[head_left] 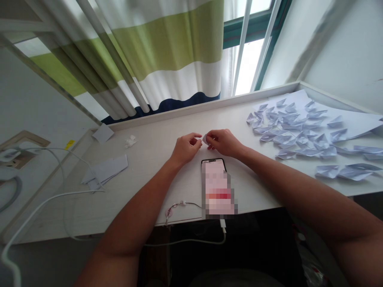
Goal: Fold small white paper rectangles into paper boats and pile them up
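Note:
My left hand (186, 146) and my right hand (223, 142) meet above the middle of a white desk (155, 187). Both pinch a small piece of white paper (204, 138) between their fingertips. The fingers of each hand are curled and closed on it. Just below the hands a phone (217, 187) lies flat on the desk with a white cable (191, 240) plugged into its near end. To the right lie several small folded paper boats (295, 129).
Loose white paper pieces (105, 170) lie on the left of the desk, plus a crumpled scrap (130, 140) and a square sheet (103, 132). A large white sheet (353, 121) sits far right. A striped curtain (155, 52) and window (251, 59) stand behind.

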Action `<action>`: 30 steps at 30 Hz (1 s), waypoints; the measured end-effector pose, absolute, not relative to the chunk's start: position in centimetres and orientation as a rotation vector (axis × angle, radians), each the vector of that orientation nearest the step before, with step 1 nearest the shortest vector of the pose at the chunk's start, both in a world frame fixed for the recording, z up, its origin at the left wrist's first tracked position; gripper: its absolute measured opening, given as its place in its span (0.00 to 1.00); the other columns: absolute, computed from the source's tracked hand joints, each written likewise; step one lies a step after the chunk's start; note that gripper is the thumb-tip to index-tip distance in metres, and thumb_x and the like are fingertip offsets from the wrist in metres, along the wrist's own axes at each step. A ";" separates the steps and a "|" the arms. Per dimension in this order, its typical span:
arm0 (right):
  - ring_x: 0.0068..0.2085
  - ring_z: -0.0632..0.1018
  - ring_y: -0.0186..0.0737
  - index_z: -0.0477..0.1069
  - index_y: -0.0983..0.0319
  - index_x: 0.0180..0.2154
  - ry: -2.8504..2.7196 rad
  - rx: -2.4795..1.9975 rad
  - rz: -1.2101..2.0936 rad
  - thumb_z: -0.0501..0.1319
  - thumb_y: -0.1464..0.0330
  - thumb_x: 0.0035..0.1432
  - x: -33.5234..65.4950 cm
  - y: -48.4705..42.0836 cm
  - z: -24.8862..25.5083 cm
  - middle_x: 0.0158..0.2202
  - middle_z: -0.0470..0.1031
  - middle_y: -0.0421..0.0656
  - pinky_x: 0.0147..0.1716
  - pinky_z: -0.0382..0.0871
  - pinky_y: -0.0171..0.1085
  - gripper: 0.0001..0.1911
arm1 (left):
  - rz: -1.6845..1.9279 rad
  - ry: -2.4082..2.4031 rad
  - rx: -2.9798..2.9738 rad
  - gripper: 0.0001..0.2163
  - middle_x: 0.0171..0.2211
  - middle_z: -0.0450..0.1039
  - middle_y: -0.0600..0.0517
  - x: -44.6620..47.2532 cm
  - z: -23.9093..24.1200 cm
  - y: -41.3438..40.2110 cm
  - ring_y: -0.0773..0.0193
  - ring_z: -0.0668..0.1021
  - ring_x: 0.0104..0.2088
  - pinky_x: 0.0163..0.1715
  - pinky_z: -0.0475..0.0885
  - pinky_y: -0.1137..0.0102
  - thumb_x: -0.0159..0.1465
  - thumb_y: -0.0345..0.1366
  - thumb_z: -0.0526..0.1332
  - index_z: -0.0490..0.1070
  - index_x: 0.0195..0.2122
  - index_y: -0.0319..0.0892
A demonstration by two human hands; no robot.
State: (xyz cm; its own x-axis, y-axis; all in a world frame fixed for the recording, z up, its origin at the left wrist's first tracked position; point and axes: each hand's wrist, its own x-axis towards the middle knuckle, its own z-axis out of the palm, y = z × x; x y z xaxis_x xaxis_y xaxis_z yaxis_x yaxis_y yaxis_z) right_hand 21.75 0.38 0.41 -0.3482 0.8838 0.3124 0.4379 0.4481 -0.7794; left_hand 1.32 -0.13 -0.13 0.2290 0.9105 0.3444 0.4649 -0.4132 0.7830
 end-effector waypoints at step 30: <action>0.30 0.85 0.43 0.81 0.60 0.41 -1.910 -1.106 0.675 0.67 0.66 0.65 21.2 0.0 0.4 0.36 0.87 0.44 0.36 0.79 0.44 0.06 | 1.175 1.105 1.642 0.11 0.36 0.87 0.47 1.9 0.4 -0.7 0.59 0.88 0.33 0.38 0.84 0.64 0.67 0.37 0.69 0.85 0.48 0.41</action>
State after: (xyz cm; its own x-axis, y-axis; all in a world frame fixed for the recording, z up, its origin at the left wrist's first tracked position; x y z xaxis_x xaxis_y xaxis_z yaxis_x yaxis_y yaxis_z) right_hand 21.25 0.00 0.41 -0.2886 0.8795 0.3783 0.4462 0.4731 -0.7596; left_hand 1.94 -0.68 0.42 0.1810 0.9511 0.2501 0.1909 -0.2835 0.9398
